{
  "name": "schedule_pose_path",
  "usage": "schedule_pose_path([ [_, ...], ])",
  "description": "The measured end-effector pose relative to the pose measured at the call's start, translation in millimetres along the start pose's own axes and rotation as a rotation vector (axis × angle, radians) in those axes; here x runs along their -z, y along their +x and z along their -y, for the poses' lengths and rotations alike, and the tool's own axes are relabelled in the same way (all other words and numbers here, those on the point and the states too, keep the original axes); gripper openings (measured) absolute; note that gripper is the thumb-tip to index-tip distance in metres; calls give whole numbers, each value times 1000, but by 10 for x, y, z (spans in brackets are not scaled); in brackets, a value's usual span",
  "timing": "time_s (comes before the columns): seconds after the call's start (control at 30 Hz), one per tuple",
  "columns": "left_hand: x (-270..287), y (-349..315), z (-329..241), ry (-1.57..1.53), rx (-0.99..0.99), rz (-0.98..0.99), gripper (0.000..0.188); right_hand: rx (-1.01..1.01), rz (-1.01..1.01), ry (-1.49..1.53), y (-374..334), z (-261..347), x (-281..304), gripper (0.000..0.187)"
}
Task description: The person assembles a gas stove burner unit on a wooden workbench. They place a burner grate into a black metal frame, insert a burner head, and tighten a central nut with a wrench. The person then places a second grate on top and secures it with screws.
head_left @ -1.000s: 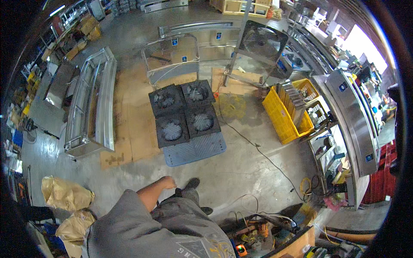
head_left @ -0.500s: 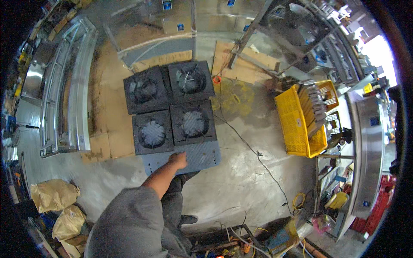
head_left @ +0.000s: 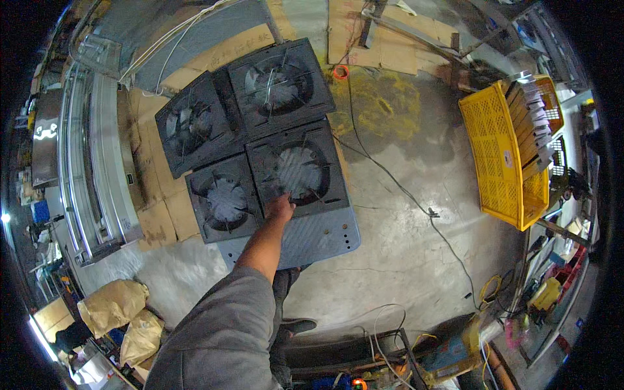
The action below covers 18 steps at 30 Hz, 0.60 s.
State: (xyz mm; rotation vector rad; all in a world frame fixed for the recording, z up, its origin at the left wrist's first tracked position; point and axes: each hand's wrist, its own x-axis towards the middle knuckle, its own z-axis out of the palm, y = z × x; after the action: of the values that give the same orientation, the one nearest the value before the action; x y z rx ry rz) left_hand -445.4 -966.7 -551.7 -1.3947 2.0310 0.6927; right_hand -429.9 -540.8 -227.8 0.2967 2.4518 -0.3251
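Our left-hand grip [head_left: 281, 207]: closure, we cannot tell; black burner grate [head_left: 312, 205] at its fingertips; yellow crate [head_left: 487, 156] rightward.

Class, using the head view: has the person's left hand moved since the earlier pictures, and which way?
Yes: forward. The left hand was short of the blue panel; now it's beyond it, over the near-right black burner frame.

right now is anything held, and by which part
Cannot be told: the left hand is at the near side of the near-right black burner grate, its grip unclear.
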Motion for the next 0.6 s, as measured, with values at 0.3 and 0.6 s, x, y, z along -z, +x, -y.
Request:
schedule_pose_path([
  [0.3, -296, 216, 364, 107, 167, -100, 37, 15, 78, 103, 161, -70, -94, 46],
  [0.6, -172, -223, -118, 49, -159, -141, 30, -23, 110, 216, 272, -45, 55, 44],
])
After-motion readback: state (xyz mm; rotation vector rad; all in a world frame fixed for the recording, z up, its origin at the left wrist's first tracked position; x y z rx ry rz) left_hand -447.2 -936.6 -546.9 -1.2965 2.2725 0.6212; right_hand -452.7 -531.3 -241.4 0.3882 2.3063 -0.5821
